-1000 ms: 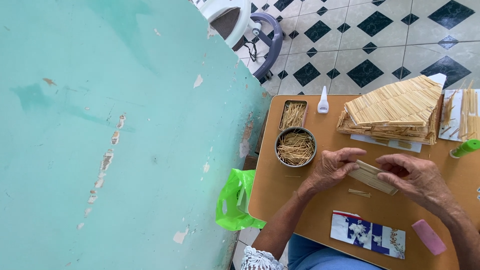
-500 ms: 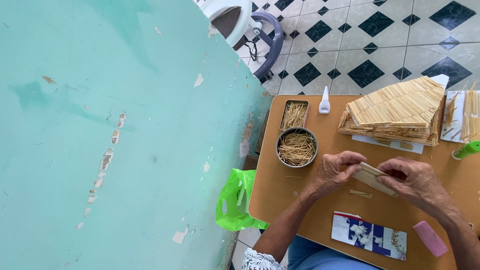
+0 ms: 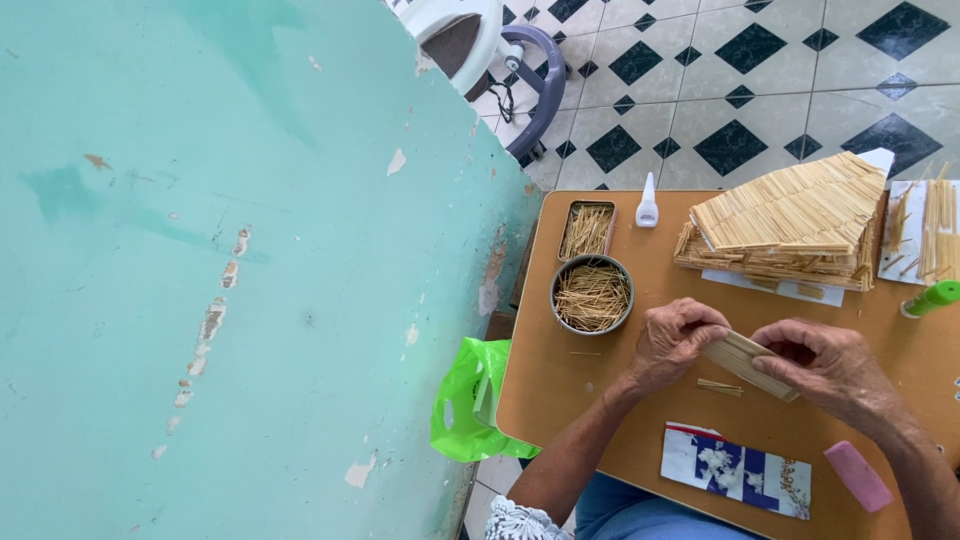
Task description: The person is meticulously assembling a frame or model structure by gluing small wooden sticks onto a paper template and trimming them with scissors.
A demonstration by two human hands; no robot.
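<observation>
Head view: left hand and right hand each grasp an end of a small stick panel, right of centre, above the table. Round tin of sticks just left; stick roof upper right.

A home craft corner: a small wooden table against a peeling turquoise wall, checkered tile floor (black diamonds), 2 tins of sticks.
</observation>
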